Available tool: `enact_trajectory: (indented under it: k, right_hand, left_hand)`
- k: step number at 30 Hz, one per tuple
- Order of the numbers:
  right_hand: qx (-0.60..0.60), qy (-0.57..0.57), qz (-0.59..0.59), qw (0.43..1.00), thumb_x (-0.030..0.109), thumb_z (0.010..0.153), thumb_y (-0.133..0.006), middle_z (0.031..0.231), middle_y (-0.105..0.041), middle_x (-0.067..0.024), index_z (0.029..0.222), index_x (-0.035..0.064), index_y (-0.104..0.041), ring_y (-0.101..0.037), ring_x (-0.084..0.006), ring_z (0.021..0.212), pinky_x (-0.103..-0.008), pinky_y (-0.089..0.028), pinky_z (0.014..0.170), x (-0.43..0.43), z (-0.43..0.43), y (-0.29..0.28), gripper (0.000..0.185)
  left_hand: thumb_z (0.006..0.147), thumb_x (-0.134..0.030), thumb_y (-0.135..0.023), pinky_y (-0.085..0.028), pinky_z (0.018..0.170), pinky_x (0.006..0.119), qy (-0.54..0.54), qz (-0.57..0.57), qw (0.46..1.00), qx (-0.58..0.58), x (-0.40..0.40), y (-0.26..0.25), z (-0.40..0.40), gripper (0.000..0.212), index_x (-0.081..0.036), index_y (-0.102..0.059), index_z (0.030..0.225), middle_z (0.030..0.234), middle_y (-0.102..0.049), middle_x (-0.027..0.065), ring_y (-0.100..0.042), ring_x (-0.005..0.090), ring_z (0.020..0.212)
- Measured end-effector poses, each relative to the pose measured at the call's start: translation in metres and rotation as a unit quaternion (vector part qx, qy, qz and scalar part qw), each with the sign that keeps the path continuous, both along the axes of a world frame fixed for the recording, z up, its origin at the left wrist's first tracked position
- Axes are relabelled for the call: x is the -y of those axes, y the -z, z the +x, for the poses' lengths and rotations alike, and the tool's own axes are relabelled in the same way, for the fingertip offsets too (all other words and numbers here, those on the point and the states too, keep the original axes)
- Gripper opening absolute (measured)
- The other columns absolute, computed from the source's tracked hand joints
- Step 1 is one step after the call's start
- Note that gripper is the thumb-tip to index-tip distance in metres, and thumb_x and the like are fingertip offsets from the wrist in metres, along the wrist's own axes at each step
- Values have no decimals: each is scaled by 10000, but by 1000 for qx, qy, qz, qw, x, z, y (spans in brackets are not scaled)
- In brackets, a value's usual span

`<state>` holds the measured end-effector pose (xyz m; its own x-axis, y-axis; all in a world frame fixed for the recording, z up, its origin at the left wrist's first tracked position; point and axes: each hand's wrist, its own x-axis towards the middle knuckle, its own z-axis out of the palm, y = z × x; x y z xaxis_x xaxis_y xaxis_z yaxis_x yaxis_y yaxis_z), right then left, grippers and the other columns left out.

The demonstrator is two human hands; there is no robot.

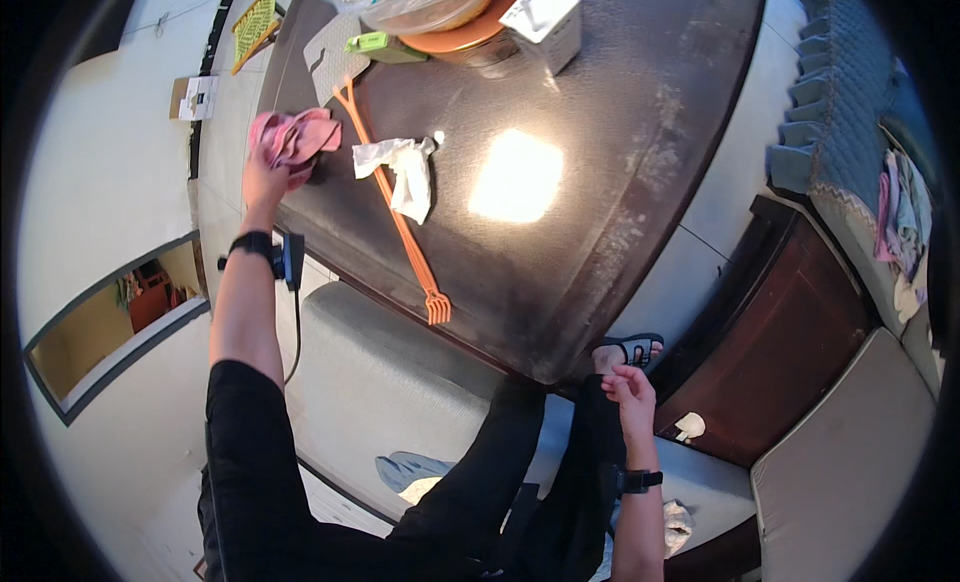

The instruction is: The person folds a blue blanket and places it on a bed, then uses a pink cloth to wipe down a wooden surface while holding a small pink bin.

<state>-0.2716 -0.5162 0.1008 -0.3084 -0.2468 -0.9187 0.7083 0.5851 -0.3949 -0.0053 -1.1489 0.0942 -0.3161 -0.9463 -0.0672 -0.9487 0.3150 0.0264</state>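
Observation:
My left hand [268, 178] grips a crumpled pink cloth [304, 131] at the left edge of the dark table. Just right of it, a white crumpled tissue or cloth [409, 178] lies across a long orange back scratcher [401, 220], whose clawed end points toward me. My right hand [634, 396] hangs above my right knee near the table's front corner. Its fingers are loosely bent and hold nothing. A black strap with a blue device [288, 261] is on my left wrist, and a black band [640, 481] circles my right wrist.
On the dark table [517, 282], a plastic-covered bowl [420, 4], a white box [547, 26], a green box [384, 47] and a grey sheet [330, 56] stand or lie at the far side. A grey cushioned seat [375, 349] adjoins the table. Folded clothes [904, 214] lie on the sofa at right.

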Motion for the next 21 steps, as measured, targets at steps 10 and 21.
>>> enact_trajectory:
  k: [10,21]
  right_hand:
    - [64,62,-334,938,79,837,-636,1241,-528,-114,1306,92,-424,-513,-189,1139,-319,-454,924,115,-10,-71,515]
    - [135,365,-350,852,234,726,-769,934,-633,-60,1069,10,-556,-621,-133,777,-261,-511,719,47,-42,-75,462]
  left_hand:
    - [819,-244,-645,-359,1014,351,-6,210,870,-446,-195,-181,-85,629,37,-379,1315,1302,-455,139,-463,227,1190]
    - [683,-78,-650,-397,885,315,304,601,706,-219,-430,-108,-272,408,-7,-511,1060,1024,-529,81,-523,197,998]
